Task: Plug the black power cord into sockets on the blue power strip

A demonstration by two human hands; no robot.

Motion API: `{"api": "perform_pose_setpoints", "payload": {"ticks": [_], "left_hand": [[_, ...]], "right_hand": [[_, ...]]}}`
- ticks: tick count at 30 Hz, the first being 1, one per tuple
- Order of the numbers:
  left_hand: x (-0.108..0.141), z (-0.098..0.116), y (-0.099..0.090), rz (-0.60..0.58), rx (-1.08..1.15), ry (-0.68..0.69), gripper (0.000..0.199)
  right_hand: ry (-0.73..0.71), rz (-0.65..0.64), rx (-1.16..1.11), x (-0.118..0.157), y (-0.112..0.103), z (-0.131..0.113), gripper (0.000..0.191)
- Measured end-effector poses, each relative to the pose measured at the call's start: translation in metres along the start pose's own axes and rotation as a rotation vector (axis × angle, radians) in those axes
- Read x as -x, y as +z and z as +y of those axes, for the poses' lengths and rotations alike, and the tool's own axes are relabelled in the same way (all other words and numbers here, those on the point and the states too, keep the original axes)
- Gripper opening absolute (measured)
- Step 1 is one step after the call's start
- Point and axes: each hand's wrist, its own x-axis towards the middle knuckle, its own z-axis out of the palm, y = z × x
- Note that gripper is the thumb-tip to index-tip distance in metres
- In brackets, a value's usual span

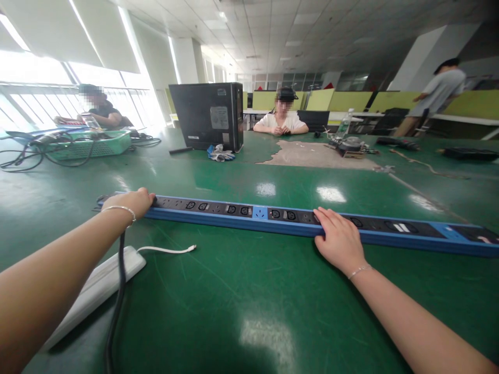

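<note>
A long blue-and-black power strip [224,222] lies across the green table, its row of sockets facing up. Over its left end is my left hand [130,202], closed around the body, with most fingertips hidden. Right of the middle, my right hand [338,236] grips the strip, thumb on the near side and fingers over the top. Beneath my left wrist, a black cable [121,280] runs down toward the near edge of the view. Beside it lies a white power strip [105,278], partly covered by my left forearm, with a white cord [167,250] to its right.
A black computer case [208,117] stands at the back with gloves [221,153] beside it. Far left is a green basket [113,143] of cables. A seated person [283,122] faces me across the table. Tools and a bottle [345,124] sit at back right.
</note>
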Motion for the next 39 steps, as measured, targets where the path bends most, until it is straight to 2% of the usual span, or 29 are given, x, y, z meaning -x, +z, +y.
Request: {"api": "perform_pose_setpoints", "payload": {"ticks": [5,10,14,23,30,39], "left_hand": [[-0.012,-0.001,-0.005,-0.036,-0.007,0.056,0.047],[0.0,-0.001,0.004,0.016,0.002,-0.002,0.061],[0.008,-0.001,0.008,0.032,0.017,-0.038,0.063],[-0.011,-0.002,0.002,-0.015,0.014,0.004,0.058],[-0.01,-0.005,0.006,-0.01,0.024,0.029,0.056],[0.003,-0.004,-0.007,0.029,-0.014,0.033,0.055]], "right_hand": [[0.003,-0.003,-0.007,0.0,0.0,0.0,0.057],[0.01,-0.008,-0.008,0.0,0.0,0.0,0.055],[0.005,-0.007,-0.012,0.0,0.0,0.0,0.055],[0.011,-0.014,-0.027,0.0,0.0,-0.001,0.055],[-0.001,0.004,-0.036,0.0,0.001,0.0,0.056],[-0.001,-0.002,-0.014,0.0,-0.001,0.0,0.054]]}}
